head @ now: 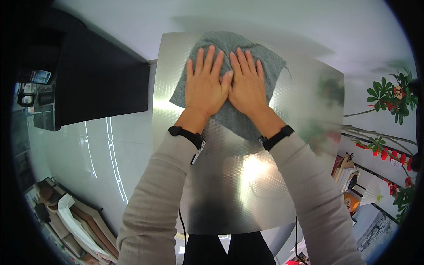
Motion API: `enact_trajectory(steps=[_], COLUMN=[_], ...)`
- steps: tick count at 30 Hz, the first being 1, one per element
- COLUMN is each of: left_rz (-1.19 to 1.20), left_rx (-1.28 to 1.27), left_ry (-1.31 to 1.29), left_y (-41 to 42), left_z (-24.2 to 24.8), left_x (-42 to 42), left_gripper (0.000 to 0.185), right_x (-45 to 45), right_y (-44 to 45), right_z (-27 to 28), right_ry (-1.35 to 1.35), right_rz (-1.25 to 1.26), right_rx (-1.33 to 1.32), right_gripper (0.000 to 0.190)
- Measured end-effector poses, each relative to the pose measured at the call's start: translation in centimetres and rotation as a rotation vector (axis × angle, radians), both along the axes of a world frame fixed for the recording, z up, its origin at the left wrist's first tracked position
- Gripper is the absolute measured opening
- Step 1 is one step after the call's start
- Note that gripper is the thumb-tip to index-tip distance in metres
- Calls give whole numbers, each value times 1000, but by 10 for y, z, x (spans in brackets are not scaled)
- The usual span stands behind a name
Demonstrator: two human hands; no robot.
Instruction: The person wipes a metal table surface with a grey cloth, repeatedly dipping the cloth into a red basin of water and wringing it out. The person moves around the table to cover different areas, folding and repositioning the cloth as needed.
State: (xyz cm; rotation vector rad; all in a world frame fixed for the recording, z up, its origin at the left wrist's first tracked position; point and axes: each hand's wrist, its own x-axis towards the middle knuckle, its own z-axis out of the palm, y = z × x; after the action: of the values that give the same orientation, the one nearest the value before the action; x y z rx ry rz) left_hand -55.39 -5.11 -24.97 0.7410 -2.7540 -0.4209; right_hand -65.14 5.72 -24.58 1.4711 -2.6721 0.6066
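Observation:
A grey fabric cloth (273, 63) lies spread and slightly wrinkled on a shiny metal tabletop (218, 195) with an embossed pattern. My left hand (206, 86) rests flat, palm down, on the cloth's left and middle part. Beside it, my right hand (247, 85) is likewise flat on the cloth, and the two hands touch around the left thumb. Fingers on both hands point to the table's far edge, slightly apart, with no cloth pinched between them. Under the palms the cloth is hidden. A loose thread hangs from its right corner.
A black cabinet (102, 76) stands left of the table, beside the wall. To the right are a leafy plant (381, 96) with red ornaments and a shelf with books (344, 175). A sofa (71, 238) sits at the lower left. Black cables (183, 225) hang near both my arms.

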Motion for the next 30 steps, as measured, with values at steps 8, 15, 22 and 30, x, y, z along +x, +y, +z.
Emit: enact_trajectory(steps=[8, 15, 22, 30], left_rz=[242, 254, 140, -27], left_rx=[-96, -103, -124, -110], left_ry=[-116, -112, -136, -105], left_y=[-78, -81, -25, 82], left_z=[-13, -19, -17, -18], left_x=[29, 24, -32, -138], left_gripper=[64, 71, 73, 76], right_x=[13, 8, -39, -132], right_y=[-97, -100, -32, 89], right_z=[-15, -17, -15, -17], right_ry=[17, -68, -54, -4], right_rz=[142, 160, 54, -88], right_rx=[-45, -62, -47, 9], right_gripper=[59, 58, 59, 61])
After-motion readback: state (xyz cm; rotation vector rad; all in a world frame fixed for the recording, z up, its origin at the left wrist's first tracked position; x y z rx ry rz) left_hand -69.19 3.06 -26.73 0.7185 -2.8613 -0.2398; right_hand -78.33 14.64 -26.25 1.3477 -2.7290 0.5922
